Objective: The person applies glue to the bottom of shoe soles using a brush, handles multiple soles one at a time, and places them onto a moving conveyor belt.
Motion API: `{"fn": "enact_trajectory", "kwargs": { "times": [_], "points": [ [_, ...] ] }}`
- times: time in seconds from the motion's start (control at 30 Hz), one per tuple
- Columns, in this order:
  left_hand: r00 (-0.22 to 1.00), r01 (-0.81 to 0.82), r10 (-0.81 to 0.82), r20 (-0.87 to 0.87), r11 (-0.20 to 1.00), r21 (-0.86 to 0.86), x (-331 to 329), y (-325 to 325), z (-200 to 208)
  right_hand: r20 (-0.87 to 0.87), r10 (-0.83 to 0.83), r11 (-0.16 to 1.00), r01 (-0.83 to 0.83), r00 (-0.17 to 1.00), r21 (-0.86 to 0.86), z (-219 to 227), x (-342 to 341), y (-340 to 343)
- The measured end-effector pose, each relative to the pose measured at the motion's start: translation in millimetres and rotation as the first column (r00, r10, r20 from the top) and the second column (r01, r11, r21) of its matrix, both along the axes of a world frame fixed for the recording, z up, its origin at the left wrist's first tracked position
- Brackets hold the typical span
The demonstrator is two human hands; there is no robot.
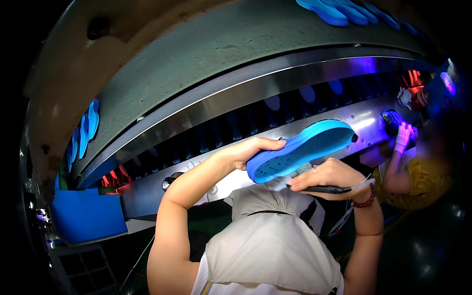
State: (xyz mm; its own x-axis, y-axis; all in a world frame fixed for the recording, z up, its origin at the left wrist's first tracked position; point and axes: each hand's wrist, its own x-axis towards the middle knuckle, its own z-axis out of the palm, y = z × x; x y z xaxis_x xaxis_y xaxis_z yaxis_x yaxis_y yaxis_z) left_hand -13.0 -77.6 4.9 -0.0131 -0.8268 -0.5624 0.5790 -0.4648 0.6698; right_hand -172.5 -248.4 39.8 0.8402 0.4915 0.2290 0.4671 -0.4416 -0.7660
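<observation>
My left hand [253, 150] grips a blue shoe sole [305, 150] by its rim, thumb on top. The sole is tilted, and its hollow inner side shows a raised edge and small dark dots toward one end. Close below the sole, my right hand [327, 178] is closed around a slim black-handled brush [327, 189]. Its pale tip is smeared by motion beside the sole's lower edge, and whether it touches the sole I cannot tell.
Beyond my hands runs a metal-edged conveyor [196, 73] with blue soles [86, 129] at its far left and more at top right. Dark shoe-shaped pieces line a lower rack. A blue box [88, 214] stands left. A co-worker in yellow [418, 182] works at right under violet light.
</observation>
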Motion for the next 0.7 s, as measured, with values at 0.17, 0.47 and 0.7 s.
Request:
{"fn": "enact_trajectory", "kwargs": {
  "times": [0.17, 0.47, 0.7],
  "points": [
    [0.985, 0.035, -0.041, -0.169, 0.999, -0.035, 6, 9, -6, -0.001, -0.161, 0.981, 0.160, 0.987, 0.110, 1, -6, -6],
    [0.999, -0.035, 0.035, -0.006, 0.999, 0.038, 13, 25, 1, -0.034, -0.228, 0.947, 0.229, 0.973, 0.224, -12, -15, -15],
    [0.984, -0.174, 0.173, -0.030, 0.983, -0.051, 24, 39, -5, -0.091, -0.397, 0.844, 0.402, 0.913, 0.354, -21, -19, -14]
  ]
}}
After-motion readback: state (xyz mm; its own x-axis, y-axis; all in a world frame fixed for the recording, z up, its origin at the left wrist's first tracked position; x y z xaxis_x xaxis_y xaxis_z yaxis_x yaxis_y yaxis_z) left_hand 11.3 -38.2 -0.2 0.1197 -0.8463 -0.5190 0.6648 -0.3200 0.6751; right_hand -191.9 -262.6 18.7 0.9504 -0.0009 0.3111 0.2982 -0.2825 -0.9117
